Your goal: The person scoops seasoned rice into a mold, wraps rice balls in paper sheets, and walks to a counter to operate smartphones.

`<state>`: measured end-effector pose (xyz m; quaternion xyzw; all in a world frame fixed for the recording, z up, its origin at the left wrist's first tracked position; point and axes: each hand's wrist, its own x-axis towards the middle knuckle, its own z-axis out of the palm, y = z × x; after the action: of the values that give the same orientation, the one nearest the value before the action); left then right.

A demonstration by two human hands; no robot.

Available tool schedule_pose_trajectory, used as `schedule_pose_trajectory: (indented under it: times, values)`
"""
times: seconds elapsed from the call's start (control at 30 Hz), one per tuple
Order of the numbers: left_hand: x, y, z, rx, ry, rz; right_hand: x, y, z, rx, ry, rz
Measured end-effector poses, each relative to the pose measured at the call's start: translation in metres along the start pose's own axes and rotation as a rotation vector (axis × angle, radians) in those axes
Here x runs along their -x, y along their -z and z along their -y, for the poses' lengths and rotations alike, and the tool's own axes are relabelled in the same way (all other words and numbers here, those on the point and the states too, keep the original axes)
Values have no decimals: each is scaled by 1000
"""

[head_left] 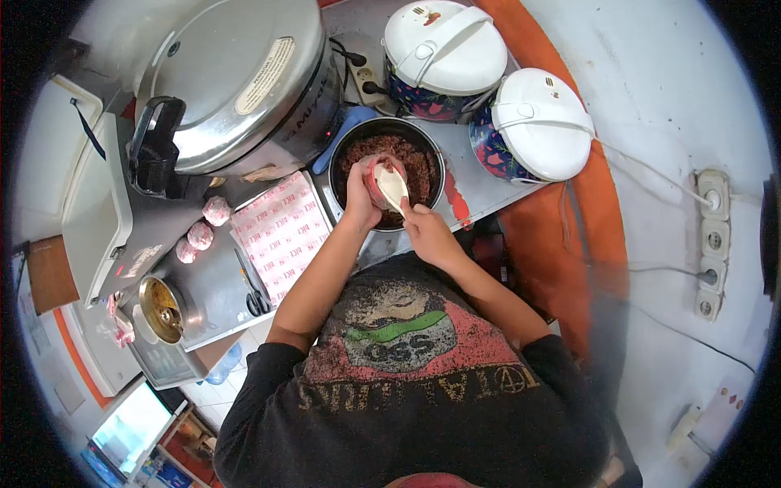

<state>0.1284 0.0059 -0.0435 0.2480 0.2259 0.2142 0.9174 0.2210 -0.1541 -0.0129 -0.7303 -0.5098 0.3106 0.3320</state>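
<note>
My left hand (pixel 360 195) is wrapped round a small reddish container (pixel 377 172), held over a dark round pot (pixel 438 167). A brown crumbly food (pixel 419 167) fills much of the pot. In my right hand (pixel 427 232) is the handle of a pale spoon (pixel 391 186), whose bowl lies at the container's mouth. The spoon hides most of what is inside the container.
Left of the pot lie printed paper sheets (pixel 281 232), scissors (pixel 256 301) and wrapped balls (pixel 216 211). A metal bowl (pixel 181 321) stands farther left. A large steel cooker (pixel 203 89) and two white-lidded containers (pixel 443 49) stand behind.
</note>
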Motion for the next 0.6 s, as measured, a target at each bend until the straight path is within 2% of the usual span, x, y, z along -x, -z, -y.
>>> schedule_pose_trajectory:
  times: [0.03, 0.1, 0.17, 0.27, 0.33, 0.4, 0.47, 0.53, 0.6]
  values:
    - [2, -1, 3, 1, 8, -5, 4, 6, -1, 27, 1, 76]
    - [2, -8, 3, 119, 92, -321, 11, 15, 5, 70, -15, 97]
    - [-5, 10, 3, 162, 53, -277, 18, 26, 8, 117, -24, 122]
    - [-1, 13, -12, 169, 16, -250, 25, 53, 6, 10, 23, 118]
    - [10, 2, -29, 159, 21, -174, 14, 76, 12, -66, -182, 144]
    - [20, -1, -44, 142, -33, -237, -8, 84, -7, -109, -221, 111]
    - [37, 6, -58, 123, -144, -212, -40, 89, -6, -45, -235, 124]
    - [54, 23, -67, 70, -173, -222, -74, 76, -13, 227, -364, 263]
    - [70, 42, -69, 86, -255, -246, -98, 47, -32, 268, -362, 267]
